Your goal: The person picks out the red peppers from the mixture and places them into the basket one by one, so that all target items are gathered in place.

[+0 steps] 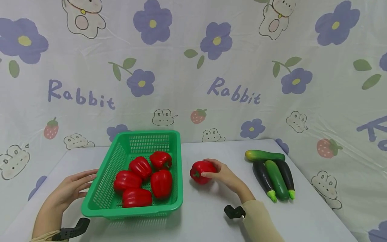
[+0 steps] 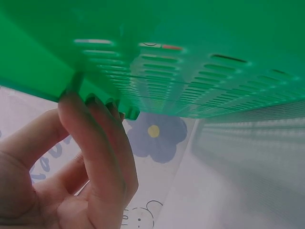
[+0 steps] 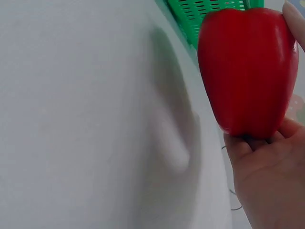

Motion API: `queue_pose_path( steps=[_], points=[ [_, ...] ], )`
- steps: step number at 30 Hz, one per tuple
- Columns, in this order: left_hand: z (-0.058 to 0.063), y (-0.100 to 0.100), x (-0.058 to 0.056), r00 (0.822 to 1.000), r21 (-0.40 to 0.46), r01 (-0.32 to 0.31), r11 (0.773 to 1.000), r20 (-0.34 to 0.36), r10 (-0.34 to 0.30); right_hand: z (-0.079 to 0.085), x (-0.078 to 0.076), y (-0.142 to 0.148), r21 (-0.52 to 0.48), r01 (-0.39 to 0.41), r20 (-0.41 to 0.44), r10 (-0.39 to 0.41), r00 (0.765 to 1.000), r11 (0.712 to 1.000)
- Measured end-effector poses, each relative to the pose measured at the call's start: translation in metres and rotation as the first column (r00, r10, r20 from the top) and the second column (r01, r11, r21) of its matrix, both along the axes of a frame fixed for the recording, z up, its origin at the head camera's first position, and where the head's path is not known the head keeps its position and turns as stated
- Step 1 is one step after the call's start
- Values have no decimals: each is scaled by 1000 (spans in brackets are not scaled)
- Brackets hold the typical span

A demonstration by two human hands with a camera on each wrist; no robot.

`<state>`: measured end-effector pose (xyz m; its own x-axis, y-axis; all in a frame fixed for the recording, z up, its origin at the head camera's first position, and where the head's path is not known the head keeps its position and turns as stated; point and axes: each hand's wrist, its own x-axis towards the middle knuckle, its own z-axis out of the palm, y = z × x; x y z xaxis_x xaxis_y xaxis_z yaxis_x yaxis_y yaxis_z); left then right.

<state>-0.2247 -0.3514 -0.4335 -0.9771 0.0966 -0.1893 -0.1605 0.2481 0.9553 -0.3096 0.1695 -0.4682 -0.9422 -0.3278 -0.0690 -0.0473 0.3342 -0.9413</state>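
My right hand (image 1: 222, 174) grips a glossy red bell pepper (image 1: 201, 172) to the right of the green basket, its thumb over the near side and its fingers over the top. In the right wrist view the pepper (image 3: 248, 71) is seen from its side, over a shadow on the white surface. My left hand (image 1: 68, 191) is at the left side of the slotted plastic basket (image 1: 181, 168). Its fingertips (image 2: 71, 102) are right under the basket's rim in the left wrist view, with the fingers loosely bent. Several red bell peppers (image 1: 140, 168) lie in the basket.
Right of my right hand, a green cucumber-like vegetable (image 1: 264, 155) lies across the top of two dark eggplants (image 1: 263, 178) with another green one (image 1: 276, 179) between them. A patterned cloth (image 1: 181, 84) hangs behind the white table (image 1: 208, 215).
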Motion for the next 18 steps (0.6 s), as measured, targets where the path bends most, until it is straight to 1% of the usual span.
queue_pose_path(
  steps=[3, 10, 16, 18],
  points=[
    [0, 0, 0, 1000, -2, -1, 1000, -2, 1, 6, -2, -1, -11, 7, -16, -7, 1000, 1000],
    [1, 0, -1, 1000, 29, 13, 999, 9, -13, 23, -9, -7, -37, 25, -52, -27, 998, 999],
    [0, -1, -1, 1000, 18, 11, 1000, 6, -11, 37, -17, -14, -45, 41, -77, -44, 996, 998],
    [0, -1, 0, 1000, 13, 10, 1000, 4, -10, 42, -20, -17, -38, 32, -90, -35, 995, 999]
  ],
)
